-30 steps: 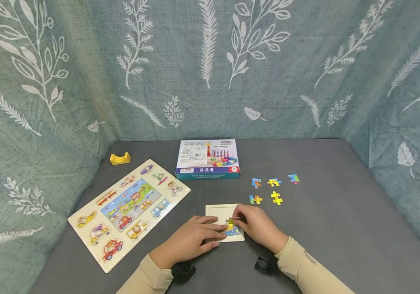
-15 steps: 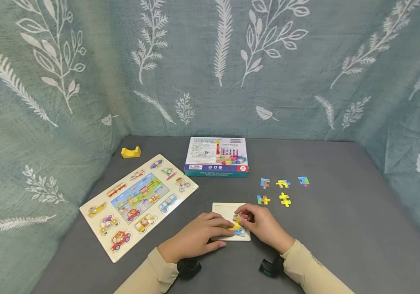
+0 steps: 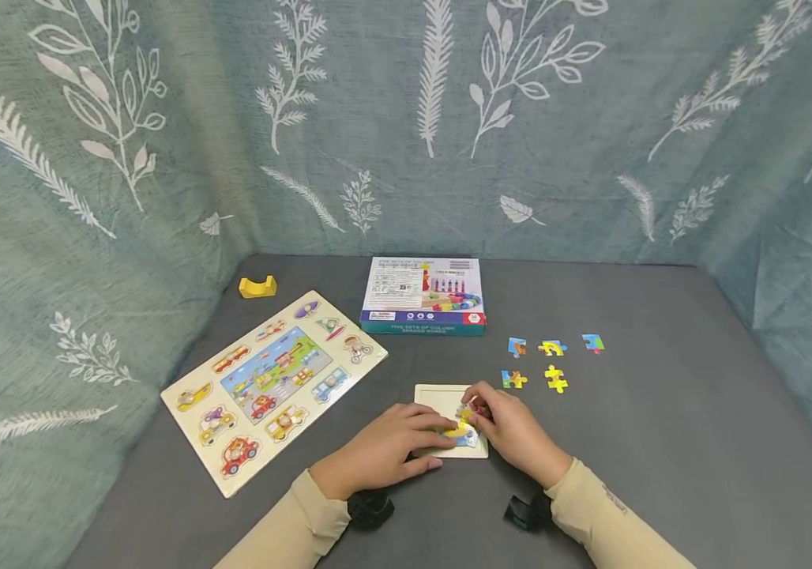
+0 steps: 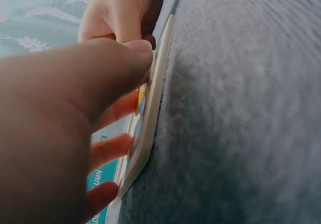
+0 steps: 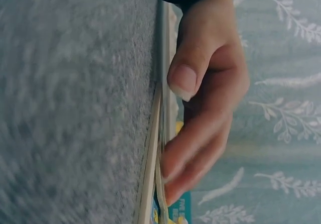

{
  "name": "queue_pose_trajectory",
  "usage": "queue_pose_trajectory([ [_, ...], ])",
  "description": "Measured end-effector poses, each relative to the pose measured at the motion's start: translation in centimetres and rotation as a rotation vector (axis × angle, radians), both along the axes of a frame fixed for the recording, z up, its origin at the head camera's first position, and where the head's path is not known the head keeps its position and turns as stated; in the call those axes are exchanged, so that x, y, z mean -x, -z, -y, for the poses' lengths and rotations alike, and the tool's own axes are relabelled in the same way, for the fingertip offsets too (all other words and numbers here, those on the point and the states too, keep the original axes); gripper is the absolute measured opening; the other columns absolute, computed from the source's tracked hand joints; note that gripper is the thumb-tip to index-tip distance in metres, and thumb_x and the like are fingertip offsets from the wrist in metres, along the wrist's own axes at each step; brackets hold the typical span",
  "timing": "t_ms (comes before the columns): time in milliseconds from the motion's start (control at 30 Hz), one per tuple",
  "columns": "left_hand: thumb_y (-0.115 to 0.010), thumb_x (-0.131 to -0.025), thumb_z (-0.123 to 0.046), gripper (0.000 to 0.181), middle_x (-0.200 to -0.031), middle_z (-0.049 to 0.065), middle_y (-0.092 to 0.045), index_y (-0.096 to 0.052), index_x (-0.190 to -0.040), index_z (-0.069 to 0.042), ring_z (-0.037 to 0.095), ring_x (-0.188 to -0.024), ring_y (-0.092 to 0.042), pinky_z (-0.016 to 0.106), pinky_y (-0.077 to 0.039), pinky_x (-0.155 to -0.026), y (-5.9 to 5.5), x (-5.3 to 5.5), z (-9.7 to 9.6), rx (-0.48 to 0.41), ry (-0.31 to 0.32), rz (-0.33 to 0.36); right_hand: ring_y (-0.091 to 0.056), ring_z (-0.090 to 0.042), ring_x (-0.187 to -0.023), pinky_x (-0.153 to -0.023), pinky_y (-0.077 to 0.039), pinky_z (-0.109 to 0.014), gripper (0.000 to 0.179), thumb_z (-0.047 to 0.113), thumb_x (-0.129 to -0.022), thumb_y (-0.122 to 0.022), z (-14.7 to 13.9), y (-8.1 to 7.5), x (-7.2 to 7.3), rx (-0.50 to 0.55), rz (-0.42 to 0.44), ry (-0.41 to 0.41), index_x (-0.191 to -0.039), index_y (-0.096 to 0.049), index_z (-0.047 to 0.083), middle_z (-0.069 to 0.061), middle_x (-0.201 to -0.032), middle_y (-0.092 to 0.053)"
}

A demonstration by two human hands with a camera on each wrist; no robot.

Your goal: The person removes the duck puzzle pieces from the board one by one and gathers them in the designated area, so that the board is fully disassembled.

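From where I stand, the person's left hand (image 3: 393, 442) lies flat, low and just left of centre in the head view, its fingers mostly straight and resting over the small puzzle tray (image 3: 440, 389). The fingertips lie on the joined pieces (image 3: 461, 437), a yellow and blue patch in the tray's lower right part. The right hand (image 3: 516, 435) comes in from the lower right, thumb and forefinger drawn narrow, pinching a small puzzle piece (image 3: 465, 412) over the tray, just above that patch; its picture is mostly covered by the fingers.

Five loose pieces (image 3: 556, 379) lie apart from one another right of centre, beyond the right hand: three in the farther row, two in the nearer. A boxed toy set (image 3: 422, 320) lies flat behind the tray, near the middle of the frame. To the left, a large vehicle board (image 3: 227, 484) sits at a slant, and a yellow block (image 3: 257, 288) with a scooped top stands past its far edge. Leaf-patterned cloth (image 3: 363, 103) hangs all round the dark table (image 3: 633, 450).
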State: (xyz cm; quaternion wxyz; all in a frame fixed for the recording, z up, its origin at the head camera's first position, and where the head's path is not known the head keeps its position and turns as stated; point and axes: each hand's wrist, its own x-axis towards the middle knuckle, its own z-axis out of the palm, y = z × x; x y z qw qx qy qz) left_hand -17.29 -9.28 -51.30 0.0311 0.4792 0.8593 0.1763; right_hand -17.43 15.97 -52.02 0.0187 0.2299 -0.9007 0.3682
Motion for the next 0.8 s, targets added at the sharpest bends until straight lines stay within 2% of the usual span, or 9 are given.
queue_pose_trajectory([
  [233, -0.064, -0.104, -0.048, 0.054, -0.153, -0.004, -0.053, -0.056, -0.154, -0.027, 0.019, -0.138, -0.047, 0.045, -0.039, -0.11, -0.1, -0.2, -0.7, 0.064, 0.001, -0.096, -0.058, -0.005, -0.07, -0.064, -0.051, -0.027, 0.019, 0.0, -0.09, -0.082, -0.2, 0.4, 0.4, 0.131, 0.033, 0.044, -0.105, -0.076, 0.01, 0.008, -0.081, -0.066],
  [400, -0.061, -0.105, -0.047, 0.056, -0.16, -0.009, -0.048, -0.053, -0.156, -0.025, 0.018, -0.143, -0.044, 0.046, -0.038, -0.11, -0.2, -0.5, -0.7, 0.09, 0.011, -0.095, -0.058, -0.004, -0.07, -0.064, -0.051, -0.025, 0.021, -0.003, -0.088, -0.081, -0.3, 0.7, 0.4, 0.159, 0.046, 0.057, -0.106, -0.08, 0.009, 0.008, -0.082, -0.067],
  [633, -0.062, -0.105, -0.044, 0.054, -0.155, -0.011, -0.053, -0.054, -0.156, -0.024, 0.017, -0.14, -0.046, 0.046, -0.039, -0.109, -0.4, -0.3, -0.6, 0.065, 0.042, -0.087, -0.061, -0.007, -0.075, -0.068, -0.052, -0.027, 0.019, 0.001, -0.092, -0.079, 0.0, 0.4, 0.2, 0.209, 0.07, 0.062, -0.109, -0.078, 0.011, 0.003, -0.095, -0.074],
  [800, -0.063, -0.104, -0.045, 0.055, -0.155, -0.012, -0.053, -0.055, -0.155, -0.025, 0.017, -0.139, -0.046, 0.045, -0.039, -0.108, 0.0, 0.0, -0.7, 0.028, 0.049, -0.065, -0.058, -0.009, -0.076, -0.068, -0.051, -0.028, 0.019, 0.0, -0.092, -0.08, -1.1, -0.7, 0.6, 0.213, -0.045, 0.102, -0.108, -0.08, 0.01, 0.004, -0.094, -0.071],
])
